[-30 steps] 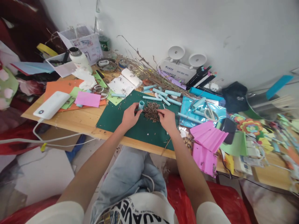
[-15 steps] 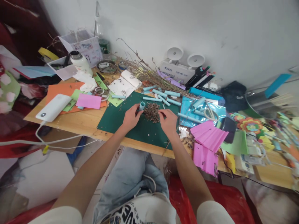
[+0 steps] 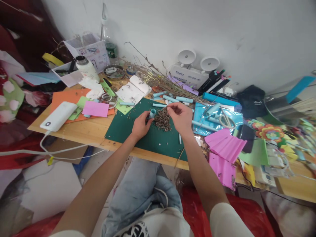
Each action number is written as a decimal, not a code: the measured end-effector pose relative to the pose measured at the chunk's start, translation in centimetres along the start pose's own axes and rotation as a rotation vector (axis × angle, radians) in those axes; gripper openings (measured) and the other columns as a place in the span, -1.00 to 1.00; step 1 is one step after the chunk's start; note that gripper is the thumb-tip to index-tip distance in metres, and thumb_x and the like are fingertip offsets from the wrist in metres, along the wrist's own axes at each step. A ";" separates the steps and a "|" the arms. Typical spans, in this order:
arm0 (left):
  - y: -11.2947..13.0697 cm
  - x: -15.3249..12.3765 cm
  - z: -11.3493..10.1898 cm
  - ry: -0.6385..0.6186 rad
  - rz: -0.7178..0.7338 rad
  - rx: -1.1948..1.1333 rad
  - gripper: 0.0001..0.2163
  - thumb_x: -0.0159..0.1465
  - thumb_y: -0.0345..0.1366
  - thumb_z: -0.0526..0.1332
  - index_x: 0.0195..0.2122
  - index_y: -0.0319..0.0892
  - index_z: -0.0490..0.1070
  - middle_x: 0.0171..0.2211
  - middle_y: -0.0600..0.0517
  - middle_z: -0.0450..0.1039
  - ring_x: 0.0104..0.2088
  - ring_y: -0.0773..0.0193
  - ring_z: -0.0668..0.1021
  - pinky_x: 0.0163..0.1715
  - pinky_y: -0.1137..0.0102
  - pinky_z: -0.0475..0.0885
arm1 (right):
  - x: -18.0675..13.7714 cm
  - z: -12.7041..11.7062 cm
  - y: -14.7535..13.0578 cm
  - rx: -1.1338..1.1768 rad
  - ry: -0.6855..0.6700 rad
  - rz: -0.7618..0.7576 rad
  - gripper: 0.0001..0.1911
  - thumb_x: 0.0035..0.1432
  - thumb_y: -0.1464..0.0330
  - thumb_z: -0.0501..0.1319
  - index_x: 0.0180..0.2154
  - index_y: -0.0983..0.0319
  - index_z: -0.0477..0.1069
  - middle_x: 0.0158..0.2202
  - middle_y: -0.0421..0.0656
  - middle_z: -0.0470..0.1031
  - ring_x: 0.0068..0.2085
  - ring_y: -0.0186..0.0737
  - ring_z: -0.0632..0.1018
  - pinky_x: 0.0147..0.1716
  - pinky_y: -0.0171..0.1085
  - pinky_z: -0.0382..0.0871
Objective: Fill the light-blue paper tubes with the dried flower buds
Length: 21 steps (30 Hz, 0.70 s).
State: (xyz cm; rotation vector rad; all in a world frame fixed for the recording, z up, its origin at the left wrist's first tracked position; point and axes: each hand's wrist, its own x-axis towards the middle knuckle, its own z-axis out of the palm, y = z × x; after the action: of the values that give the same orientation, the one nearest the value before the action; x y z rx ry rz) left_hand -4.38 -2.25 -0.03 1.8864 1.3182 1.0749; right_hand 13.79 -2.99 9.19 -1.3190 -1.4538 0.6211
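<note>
My left hand point(image 3: 142, 125) is closed around a light blue paper tube point(image 3: 152, 114), whose open end faces up. Beside the tube, a heap of brown dried plant bits point(image 3: 163, 119) lies on the dark green cutting mat point(image 3: 123, 128). Over the right edge of the heap is my right hand point(image 3: 181, 117), its thumb and fingertips pinched together; whatever is between them is too small to make out. Several more blue paper tubes point(image 3: 184, 99) lie behind that hand, partly covered by it. A thin pale strip point(image 3: 180, 139) rests on the mat near my right wrist.
Dry twigs point(image 3: 158, 77) stretch along the back by a white device point(image 3: 190, 75). A white power bank point(image 3: 58, 116) and an open bottle point(image 3: 86, 68) stand left. Scissors point(image 3: 227, 121), a blue glossy packet point(image 3: 235, 115) and pink crepe paper point(image 3: 225, 144) lie right.
My right hand has moved up and slightly right, from the heap's side to above its upper right edge. The left hand still holds the tube; the whole view has shifted a little.
</note>
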 end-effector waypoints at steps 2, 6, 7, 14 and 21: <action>0.0 0.0 0.0 0.003 -0.001 -0.006 -0.77 0.34 -0.19 0.14 -0.02 -0.09 0.34 -0.10 -0.05 0.51 -0.18 0.23 0.57 -0.12 0.31 0.52 | 0.4 0.4 -1.0 -0.011 -0.039 -0.027 -0.88 0.13 0.31 0.23 -0.34 0.21 0.49 -0.44 -0.23 0.53 -0.43 -0.33 0.51 -0.36 -0.29 0.44; 0.0 0.0 0.1 0.007 0.005 -0.002 -0.77 0.34 -0.20 0.15 0.00 -0.09 0.34 -0.09 -0.05 0.51 -0.17 0.24 0.56 -0.11 0.32 0.51 | 0.7 1.5 -1.6 -0.032 -0.106 -0.054 -0.89 0.14 0.34 0.23 -0.35 0.22 0.50 -0.45 -0.24 0.53 -0.44 -0.33 0.50 -0.37 -0.30 0.43; 0.0 -0.1 0.1 0.008 0.009 -0.002 -0.76 0.34 -0.20 0.14 0.00 -0.10 0.34 -0.09 -0.05 0.51 -0.17 0.24 0.56 -0.11 0.32 0.51 | 0.7 1.8 -1.5 -0.046 -0.120 -0.061 -0.89 0.14 0.35 0.22 -0.35 0.22 0.51 -0.44 -0.23 0.54 -0.43 -0.33 0.51 -0.36 -0.30 0.43; 0.0 0.0 -0.1 0.002 0.028 0.020 -0.77 0.34 -0.21 0.13 -0.01 -0.12 0.34 -0.14 -0.05 0.50 -0.18 0.23 0.55 -0.14 0.33 0.51 | 0.2 3.2 -0.1 -0.302 -0.240 -0.181 -0.83 0.20 0.36 0.21 -0.27 0.19 0.59 -0.26 -0.14 0.55 -0.27 -0.25 0.53 -0.21 -0.24 0.45; 0.0 -0.1 0.0 0.008 -0.003 0.022 -0.77 0.34 -0.19 0.15 -0.01 -0.08 0.34 -0.12 -0.05 0.52 -0.17 0.19 0.58 -0.11 0.28 0.51 | -1.1 0.7 1.1 -0.353 -0.005 -0.172 -0.70 0.33 0.26 0.07 -0.16 0.18 0.57 -0.15 -0.07 0.55 -0.12 -0.15 0.54 -0.09 -0.17 0.45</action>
State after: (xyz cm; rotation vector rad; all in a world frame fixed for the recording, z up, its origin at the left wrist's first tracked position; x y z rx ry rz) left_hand -4.42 -2.35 -0.04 1.8977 1.3417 1.0715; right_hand 13.49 -3.54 7.60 -1.4385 -1.7152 0.2613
